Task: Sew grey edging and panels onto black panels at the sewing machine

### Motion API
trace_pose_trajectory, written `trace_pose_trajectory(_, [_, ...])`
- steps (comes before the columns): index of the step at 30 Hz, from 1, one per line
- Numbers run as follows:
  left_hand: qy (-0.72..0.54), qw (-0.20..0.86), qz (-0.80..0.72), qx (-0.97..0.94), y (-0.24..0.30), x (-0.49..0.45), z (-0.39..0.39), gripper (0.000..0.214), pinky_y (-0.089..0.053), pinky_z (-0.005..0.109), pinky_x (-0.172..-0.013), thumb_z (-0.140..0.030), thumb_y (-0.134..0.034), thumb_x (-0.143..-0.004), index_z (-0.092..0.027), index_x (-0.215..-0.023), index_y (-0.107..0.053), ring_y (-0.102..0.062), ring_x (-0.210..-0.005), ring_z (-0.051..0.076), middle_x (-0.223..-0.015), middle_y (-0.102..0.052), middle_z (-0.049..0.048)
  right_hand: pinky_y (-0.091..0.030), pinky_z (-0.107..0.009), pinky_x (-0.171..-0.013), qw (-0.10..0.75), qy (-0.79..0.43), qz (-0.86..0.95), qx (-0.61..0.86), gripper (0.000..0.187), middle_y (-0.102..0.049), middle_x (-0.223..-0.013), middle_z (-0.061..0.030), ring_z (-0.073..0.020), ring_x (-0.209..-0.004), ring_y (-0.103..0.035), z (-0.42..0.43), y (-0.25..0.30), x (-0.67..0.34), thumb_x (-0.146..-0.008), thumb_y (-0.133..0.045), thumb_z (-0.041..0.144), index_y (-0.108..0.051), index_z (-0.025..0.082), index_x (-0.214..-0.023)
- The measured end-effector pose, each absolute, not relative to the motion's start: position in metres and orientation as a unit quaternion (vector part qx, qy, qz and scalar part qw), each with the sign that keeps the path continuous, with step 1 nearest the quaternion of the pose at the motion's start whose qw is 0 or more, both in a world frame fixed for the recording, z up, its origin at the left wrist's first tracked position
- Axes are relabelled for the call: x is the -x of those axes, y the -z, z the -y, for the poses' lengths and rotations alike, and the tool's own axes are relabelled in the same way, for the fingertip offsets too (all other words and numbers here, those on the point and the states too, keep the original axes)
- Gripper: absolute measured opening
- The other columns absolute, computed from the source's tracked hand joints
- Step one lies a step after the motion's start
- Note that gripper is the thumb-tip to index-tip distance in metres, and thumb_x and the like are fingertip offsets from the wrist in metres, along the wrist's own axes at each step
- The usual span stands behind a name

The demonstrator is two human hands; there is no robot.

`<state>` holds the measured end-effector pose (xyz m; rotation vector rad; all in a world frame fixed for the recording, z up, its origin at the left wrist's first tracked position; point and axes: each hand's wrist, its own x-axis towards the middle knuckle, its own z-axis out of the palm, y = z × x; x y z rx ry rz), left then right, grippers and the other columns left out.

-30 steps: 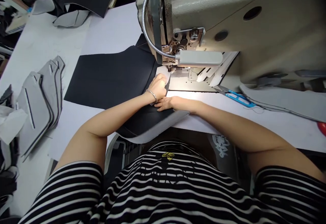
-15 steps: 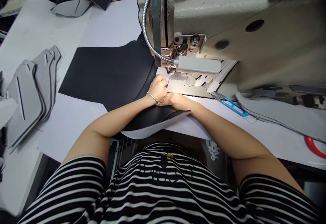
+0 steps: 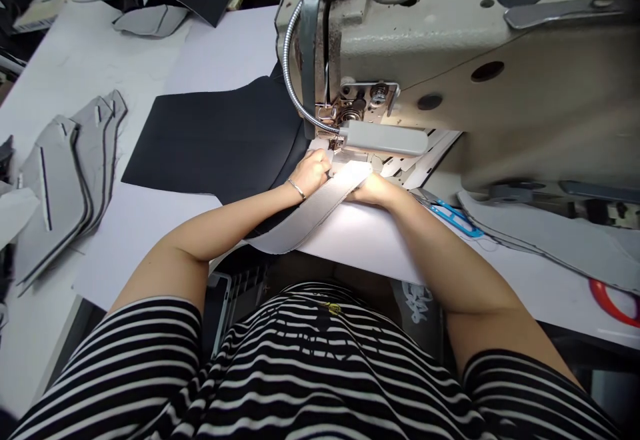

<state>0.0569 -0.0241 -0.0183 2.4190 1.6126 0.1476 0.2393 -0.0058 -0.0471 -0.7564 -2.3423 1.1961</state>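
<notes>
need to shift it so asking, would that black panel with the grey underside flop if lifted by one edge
The black panel probably droops only softly: its grey underside curls up in a broad, smooth bend by the left hand, not a sharp crease. It looks thick and padded, so fairly stiff for fabric, and likely light.

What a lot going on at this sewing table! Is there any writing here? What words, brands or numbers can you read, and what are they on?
No word, brand or number can be read.
Small yellow emblem on the black-and-white striped shirt: too small to read.
White curly marking on the dark item below the table: too blurred to read.
Cream-painted industrial sewing machine: no lettering shows.
</notes>
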Motion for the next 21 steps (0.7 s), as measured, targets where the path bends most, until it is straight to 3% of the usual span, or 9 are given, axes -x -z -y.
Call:
trace_pose_trajectory(6, [-0.005, 0.121, -0.541, -0.832, 0.013, -0.056, 0.016, 0.019, -0.044, 0.033, -0.082, -0.009, -0.048, -0.083, -0.014, -0.077, -0.065, -0.047, -0.091, 0.021, -0.084, -0.055, 0.0086, -0.051, -0.032, -0.09, 0.165, -0.462, 0.808, 0.327, 0.034, -0.07, -0.096, -0.0035, -0.0214, -0.091, -0.064, -0.006, 0.041, -0.254, -0.063, -0.065, 0.013, -0.069, 0.014, -0.097])
trace_pose_trajectory(10, [-0.005, 0.113, -0.541, -0.833, 0.023, -0.055, 0.007, 0.022, -0.041, 0.034, -0.086, -0.01, -0.045, -0.085, -0.014, -0.079, -0.066, -0.045, -0.09, 0.021, -0.085, -0.055, 0.0084, -0.051, -0.035, -0.091, 0.168, -0.526, 0.761, 0.341, 0.045, -0.07, -0.1, -0.0034, -0.0202, -0.09, -0.064, -0.013, 0.042, -0.264, -0.063, -0.071, 0.023, -0.067, 0.014, -0.106])
trace_pose_trajectory(15, [-0.073, 0.095, -0.527, -0.841, 0.035, -0.048, -0.004, 0.021, -0.041, 0.037, -0.089, -0.011, -0.047, -0.08, -0.014, -0.081, -0.067, -0.048, -0.092, 0.022, -0.092, -0.059, 0.0085, -0.05, -0.039, -0.096, 0.212, -0.591, 0.703, 0.335, 0.062, -0.071, -0.1, -0.006, -0.0224, -0.095, -0.064, -0.013, 0.032, -0.274, -0.053, -0.081, 0.036, -0.067, 0.015, -0.109])
trace_pose_trajectory(18, [-0.116, 0.119, -0.503, -0.848, 0.032, -0.038, -0.01, 0.024, -0.041, 0.041, -0.09, -0.014, -0.045, -0.083, -0.016, -0.084, -0.069, -0.053, -0.089, 0.021, -0.09, -0.063, 0.0065, -0.051, -0.038, -0.095, 0.183, -0.617, 0.67, 0.369, 0.068, -0.072, -0.099, -0.0066, -0.0233, -0.096, -0.064, -0.012, 0.027, -0.277, -0.047, -0.084, 0.039, -0.068, 0.016, -0.109])
trace_pose_trajectory(21, [-0.123, 0.139, -0.494, -0.849, 0.026, -0.029, -0.013, 0.023, -0.042, 0.042, -0.09, -0.017, -0.047, -0.084, -0.018, -0.081, -0.07, -0.055, -0.088, 0.021, -0.086, -0.065, 0.0054, -0.053, -0.035, -0.091, 0.121, -0.599, 0.689, 0.391, 0.058, -0.073, -0.091, -0.0046, -0.0237, -0.091, -0.066, -0.012, 0.024, -0.277, -0.046, -0.085, 0.039, -0.072, 0.015, -0.098])
